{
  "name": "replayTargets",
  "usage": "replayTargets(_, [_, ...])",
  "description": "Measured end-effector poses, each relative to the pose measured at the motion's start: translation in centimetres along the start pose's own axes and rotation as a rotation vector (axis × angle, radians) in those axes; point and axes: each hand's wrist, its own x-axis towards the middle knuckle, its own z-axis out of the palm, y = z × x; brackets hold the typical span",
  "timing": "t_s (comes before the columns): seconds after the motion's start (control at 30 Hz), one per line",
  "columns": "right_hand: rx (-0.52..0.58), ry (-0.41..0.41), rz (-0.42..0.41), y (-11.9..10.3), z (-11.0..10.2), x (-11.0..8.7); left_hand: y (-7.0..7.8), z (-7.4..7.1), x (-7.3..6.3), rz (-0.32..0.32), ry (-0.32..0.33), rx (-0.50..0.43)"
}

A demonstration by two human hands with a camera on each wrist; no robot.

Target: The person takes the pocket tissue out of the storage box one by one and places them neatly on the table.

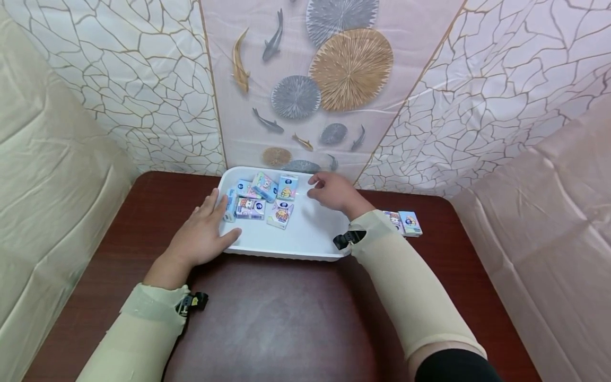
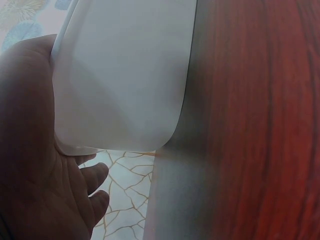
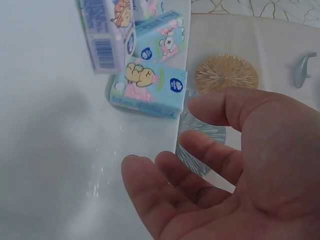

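Observation:
A white tray [image 1: 310,233] sits against the back wall, with several small cartoon-printed packs, like pocket tissue packs, in its left half. My left hand [image 1: 202,233] rests along the tray's left side, fingers extended past the rim and thumb over the front left corner. In the left wrist view, the tray's outer wall [image 2: 125,75] lies against the palm. Over the tray's back right part, my right hand [image 1: 334,192] hovers with loosely bent fingers and nothing between them. Nearest to it is a light blue pack [image 3: 149,86] with a yellow character, lying at the back edge.
Two more packs, one of them blue [image 1: 410,224], lie on the dark red-brown table [image 1: 286,318] right of the tray, partly behind the right forearm. A patterned cloth wall [image 1: 296,53] rises directly behind the tray, and plain cloth hangs at both sides.

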Motion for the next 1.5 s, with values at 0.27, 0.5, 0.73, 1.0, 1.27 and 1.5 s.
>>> replayTargets(0.27, [0.129, 0.012, 0.027, -1.0, 1.2, 1.4, 0.0, -0.2, 0.0, 0.0, -0.002, -0.002])
replayTargets(0.5, [0.195, 0.044, 0.001, -1.4, 2.5, 2.1, 0.2, -0.3, 0.0, -0.003, 0.002, -0.011])
replayTargets(0.73, [0.226, 0.095, -0.012, -1.1, 3.7, 3.0, 0.3, -0.1, 0.1, -0.007, 0.001, -0.009])
replayTargets(1.0, [0.232, 0.151, -0.013, -0.6, 4.6, 3.5, 0.3, -0.1, 0.2, -0.005, -0.003, -0.007])
replayTargets(1.27, [0.25, 0.179, -0.047, -0.6, 5.3, 3.6, 0.1, -0.1, 0.1, -0.01, -0.002, -0.007])
replayTargets(1.5, [0.258, 0.193, -0.063, -0.8, 5.2, 3.4, -0.1, 0.0, 0.0, -0.004, -0.006, -0.01])
